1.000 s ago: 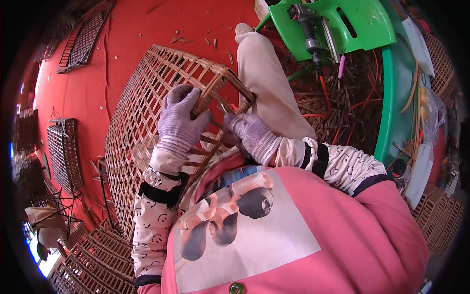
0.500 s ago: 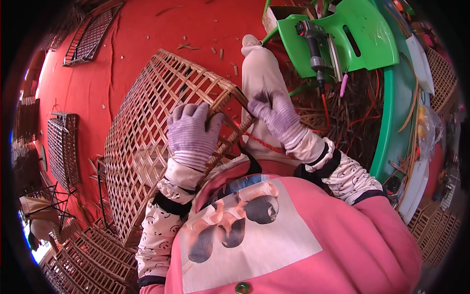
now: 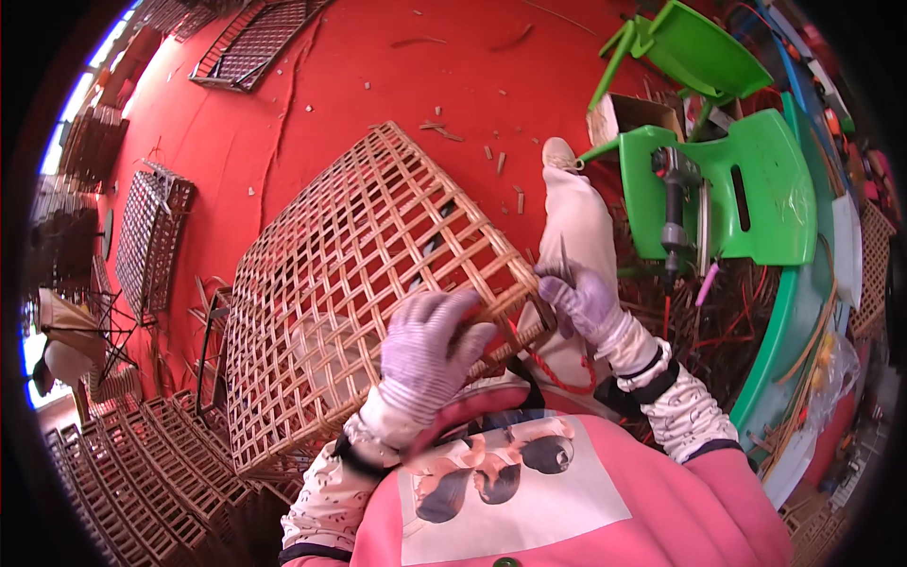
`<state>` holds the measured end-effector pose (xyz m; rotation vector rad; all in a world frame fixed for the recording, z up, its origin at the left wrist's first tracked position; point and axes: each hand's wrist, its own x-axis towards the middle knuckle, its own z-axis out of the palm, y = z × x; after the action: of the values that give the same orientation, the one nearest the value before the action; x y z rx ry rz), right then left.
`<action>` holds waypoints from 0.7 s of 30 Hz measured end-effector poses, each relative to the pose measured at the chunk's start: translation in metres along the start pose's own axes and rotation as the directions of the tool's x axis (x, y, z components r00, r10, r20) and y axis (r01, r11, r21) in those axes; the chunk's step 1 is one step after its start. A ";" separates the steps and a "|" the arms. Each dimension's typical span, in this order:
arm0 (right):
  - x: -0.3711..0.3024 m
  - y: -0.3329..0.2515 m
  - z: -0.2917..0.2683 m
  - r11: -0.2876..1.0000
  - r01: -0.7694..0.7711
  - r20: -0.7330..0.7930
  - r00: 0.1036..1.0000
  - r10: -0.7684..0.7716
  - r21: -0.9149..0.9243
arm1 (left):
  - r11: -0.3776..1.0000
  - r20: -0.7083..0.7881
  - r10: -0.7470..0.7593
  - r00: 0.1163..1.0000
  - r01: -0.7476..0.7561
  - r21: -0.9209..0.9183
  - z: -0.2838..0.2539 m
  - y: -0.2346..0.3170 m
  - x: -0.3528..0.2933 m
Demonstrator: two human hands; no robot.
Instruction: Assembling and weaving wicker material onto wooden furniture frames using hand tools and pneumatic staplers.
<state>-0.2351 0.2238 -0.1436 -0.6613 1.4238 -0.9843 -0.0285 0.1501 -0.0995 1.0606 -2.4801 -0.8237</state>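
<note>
A large brown woven lattice piece (image 3: 350,246), like a rattan panel with a side wall, lies tilted before me, its near right corner between my hands. My left hand (image 3: 430,354), in a striped lilac glove, is bent over its near edge, the fingers curled onto the weave and the thumb a little apart. Past the corner, my right hand (image 3: 586,302), in a similar glove, is closed in a pinch. A thin, dark, pointed strip (image 3: 564,251) sticks up from its fingers; I cannot tell its kind. A red cord (image 3: 562,378) hangs below the corner.
On the right, a green chair (image 3: 775,189) carries a power tool (image 3: 674,203) and a pink marker (image 3: 707,284). Wicker scraps litter the red floor (image 3: 331,113). Stacked woven panels (image 3: 142,472) lie at lower left, a cardboard box (image 3: 628,118) at the far right.
The view has shifted, so the scene sits lower and further right. My left fingers, flatter before, are now more curled near the corner. The dark strip now points up from my right hand.
</note>
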 end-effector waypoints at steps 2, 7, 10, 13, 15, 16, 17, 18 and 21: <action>0.001 0.003 -0.004 0.998 -0.046 0.062 0.997 0.043 0.047 | 0.979 -0.120 -0.117 0.986 0.135 0.151 -0.003 -0.014 -0.004; 0.005 0.001 -0.009 0.993 -0.094 0.063 0.993 0.098 -0.068 | 0.982 0.115 -0.151 0.982 0.137 0.128 -0.007 -0.021 -0.003; 0.004 -0.001 -0.011 0.977 -0.095 0.006 0.995 0.098 -0.189 | 0.964 0.169 -0.177 0.970 0.206 -0.169 -0.023 -0.034 -0.001; 0.006 0.009 -0.009 0.984 -0.036 -0.019 0.999 0.034 -0.175 | 0.998 0.152 -0.040 0.988 0.033 0.046 -0.028 -0.031 -0.002; 0.009 0.013 -0.007 0.969 0.127 0.008 0.992 -0.128 -0.214 | 0.997 0.130 -0.073 0.989 0.069 0.039 -0.018 -0.030 -0.006; 0.008 0.012 -0.007 0.968 0.122 0.009 0.992 -0.123 -0.218 | 0.995 0.114 -0.073 0.991 0.065 0.069 -0.014 -0.029 -0.007; 0.008 0.012 -0.009 0.979 0.055 -0.008 0.998 -0.057 -0.199 | 0.993 0.099 -0.069 0.993 0.059 0.097 -0.010 -0.030 -0.007; 0.007 0.010 -0.008 0.984 -0.012 -0.022 1.000 0.008 -0.178 | 0.994 0.099 -0.068 0.993 0.059 0.092 -0.008 -0.030 -0.006; -0.003 -0.001 0.009 0.951 0.063 -0.153 0.982 -0.114 -0.302 | 0.990 0.074 -0.061 0.995 0.051 0.132 -0.007 -0.028 -0.004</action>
<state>-0.2264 0.2239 -0.1406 -0.8856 1.7245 -0.9211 -0.0066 0.1349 -0.1116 1.1680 -2.6110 -0.7409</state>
